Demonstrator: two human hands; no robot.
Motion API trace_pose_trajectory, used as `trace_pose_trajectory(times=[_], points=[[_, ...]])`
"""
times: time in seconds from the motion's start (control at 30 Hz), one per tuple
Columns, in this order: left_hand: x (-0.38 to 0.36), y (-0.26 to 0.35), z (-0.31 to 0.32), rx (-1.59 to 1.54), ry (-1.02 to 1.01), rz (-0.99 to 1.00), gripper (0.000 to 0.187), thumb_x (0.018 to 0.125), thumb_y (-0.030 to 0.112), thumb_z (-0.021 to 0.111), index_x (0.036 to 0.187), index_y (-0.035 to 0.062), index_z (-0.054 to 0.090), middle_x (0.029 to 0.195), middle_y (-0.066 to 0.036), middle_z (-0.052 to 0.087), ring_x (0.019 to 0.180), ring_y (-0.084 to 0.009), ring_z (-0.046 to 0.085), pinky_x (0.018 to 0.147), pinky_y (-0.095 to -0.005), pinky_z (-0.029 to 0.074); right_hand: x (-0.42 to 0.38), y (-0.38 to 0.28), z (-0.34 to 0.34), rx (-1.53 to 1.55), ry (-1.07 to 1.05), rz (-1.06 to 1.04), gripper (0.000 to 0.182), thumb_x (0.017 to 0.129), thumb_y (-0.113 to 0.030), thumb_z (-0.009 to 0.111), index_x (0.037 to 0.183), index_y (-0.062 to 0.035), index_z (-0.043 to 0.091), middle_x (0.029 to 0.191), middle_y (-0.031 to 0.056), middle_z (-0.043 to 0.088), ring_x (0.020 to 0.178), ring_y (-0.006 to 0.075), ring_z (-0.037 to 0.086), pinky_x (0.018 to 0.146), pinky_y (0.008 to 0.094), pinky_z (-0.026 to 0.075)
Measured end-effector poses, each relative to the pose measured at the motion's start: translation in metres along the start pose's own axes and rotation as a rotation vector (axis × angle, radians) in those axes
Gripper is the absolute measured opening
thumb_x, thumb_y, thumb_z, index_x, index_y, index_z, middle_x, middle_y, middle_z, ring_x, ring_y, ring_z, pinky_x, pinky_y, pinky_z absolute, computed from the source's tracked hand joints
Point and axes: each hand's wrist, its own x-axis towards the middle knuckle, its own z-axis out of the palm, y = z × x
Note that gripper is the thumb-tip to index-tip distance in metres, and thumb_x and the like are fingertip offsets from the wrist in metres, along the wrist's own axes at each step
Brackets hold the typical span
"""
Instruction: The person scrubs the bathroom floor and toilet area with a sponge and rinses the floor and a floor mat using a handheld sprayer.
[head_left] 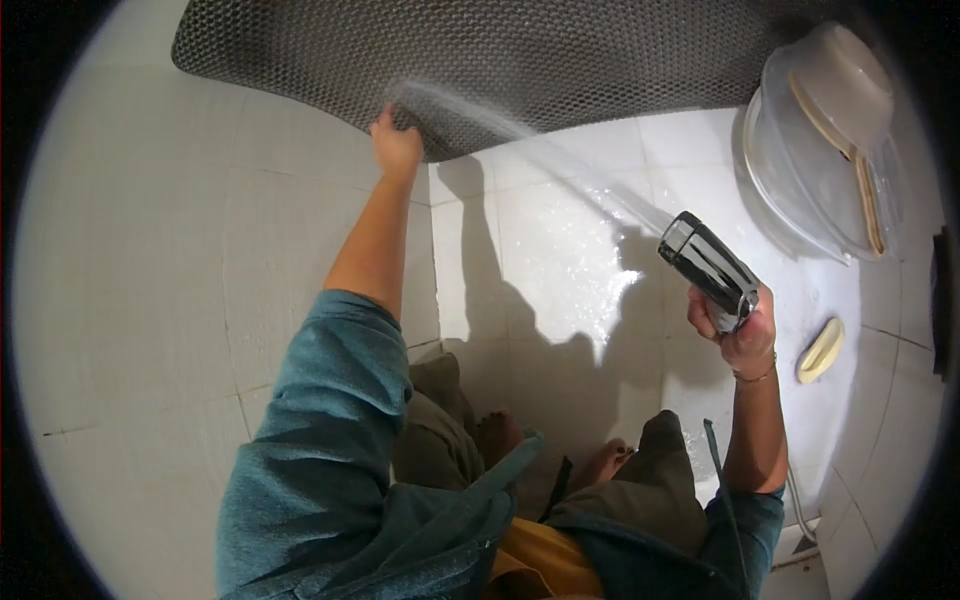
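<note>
Rinsing underway: left hand (396, 146) grips mat (480, 60) edge; right hand (742, 335) clasps sprayer (708, 268). Next, sweep spray along unrinsed mat.

The mat (480, 60) is dark grey with a fine honeycomb pattern all over, and the spray head (708, 268) is glossy black with a chrome tip. The wall tiles (150, 250) are plain white with thin dark grout lines. The sleeve (320, 440) is teal, the basin (790, 160) clear, and the bar (820, 350) pale yellow.
</note>
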Motion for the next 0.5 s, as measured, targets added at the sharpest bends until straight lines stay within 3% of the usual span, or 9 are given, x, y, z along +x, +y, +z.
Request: trace_pose_trajectory(times=[0.07,0.17,0.27,0.3,0.33,0.37,0.4,0.47,0.5], points=[[-0.002,-0.009,0.007,-0.124,0.015,-0.043,0.052,0.063,0.003,0.056,0.115,-0.0002,0.05,0.11,-0.019,0.049,0.105,-0.0311,0.048,0.089,-0.0377,0.039,0.002,0.003,0.001,-0.014,-0.03,-0.012,0.083,0.068,-0.066,0.057,0.103,0.0094,0.051,0.074,0.0041,0.05,0.059,0.009,0.045,0.05,0.0217,0.034],[-0.003,-0.016,0.01,-0.481,-0.202,-0.278,0.054,0.063,0.001,0.055,0.117,-0.0031,0.048,0.105,-0.021,0.051,0.104,-0.03,0.048,0.089,-0.037,0.039,0.008,0.011,0.003,-0.173,-0.066,-0.03,0.069,0.075,-0.055,0.057,0.105,0.0072,0.052,0.08,0.0073,0.054,0.067,0.0123,0.051,0.058,0.0242,0.04],[-0.011,-0.01,0.008,-0.574,-0.188,-0.261,0.056,0.063,0.0,0.054,0.118,-0.0036,0.047,0.104,-0.022,0.053,0.105,-0.0299,0.048,0.09,-0.0355,0.038,0.008,0.013,0.01,-0.337,-0.084,0.003,0.051,0.082,-0.04,0.057,0.107,0.0038,0.053,0.082,0.0077,0.057,0.071,0.0147,0.055,0.064,0.0262,0.044],[-0.009,-0.023,0.016,-0.577,-0.193,-0.266,0.056,0.063,0.0,0.054,0.118,-0.0036,0.047,0.104,-0.022,0.053,0.105,-0.0299,0.048,0.09,-0.0355,0.038,0.005,0.021,0.008,-0.431,0.04,0.012,0.054,0.081,-0.042,0.058,0.107,0.0042,0.053,0.081,0.0069,0.058,0.069,0.0144,0.054,0.063,0.0259,0.044],[-0.005,-0.035,0.022,-0.444,-0.2,-0.175,0.059,0.065,-0.005,0.052,0.123,-0.0028,0.041,0.112,-0.017,0.051,0.097,-0.0239,0.051,0.079,-0.0301,0.042,0.002,0.025,0.005,-0.523,0.163,0.022,0.056,0.079,-0.044,0.059,0.106,0.0045,0.053,0.079,0.0061,0.058,0.068,0.0141,0.054,0.062,0.0257,0.044],[-0.004,-0.039,0.024,-0.311,-0.205,-0.085,0.064,0.067,-0.011,0.05,0.128,-0.0019,0.035,0.12,-0.012,0.048,0.089,-0.0178,0.054,0.068,-0.0248,0.045,0.001,0.019,-0.003,-0.39,0.171,0.109,0.06,0.079,-0.051,0.056,0.106,0.0031,0.052,0.075,0.0029,0.055,0.062,0.0107,0.05,0.057,0.0232,0.043],[-0.005,-0.043,0.027,-0.314,-0.208,-0.09,0.064,0.067,-0.011,0.05,0.128,-0.0019,0.035,0.12,-0.012,0.048,0.089,-0.0178,0.054,0.068,-0.0248,0.045,0.003,0.008,-0.003,-0.316,0.181,0.022,0.063,0.079,-0.058,0.05,0.103,0.0003,0.051,0.069,-0.0011,0.048,0.057,0.0058,0.041,0.049,0.0195,0.035],[-0.006,-0.044,0.031,-0.382,-0.106,-0.064,0.057,0.063,0.001,0.055,0.119,-0.0031,0.047,0.112,-0.021,0.049,0.106,-0.0326,0.047,0.091,-0.0364,0.038,0.003,-0.003,-0.001,-0.27,0.3,-0.008,0.062,0.08,-0.061,0.046,0.099,-0.0022,0.05,0.064,-0.0038,0.039,0.054,0.0036,0.033,0.045,0.0181,0.025],[-0.006,-0.043,0.03,-0.387,-0.11,-0.068,0.057,0.063,0.001,0.055,0.119,-0.0031,0.047,0.112,-0.021,0.049,0.106,-0.0326,0.047,0.091,-0.0364,0.038,0.002,-0.006,-0.002,-0.257,0.317,-0.003,0.061,0.08,-0.061,0.046,0.096,-0.0026,0.051,0.063,-0.0044,0.036,0.053,0.0035,0.031,0.045,0.0185,0.021]])
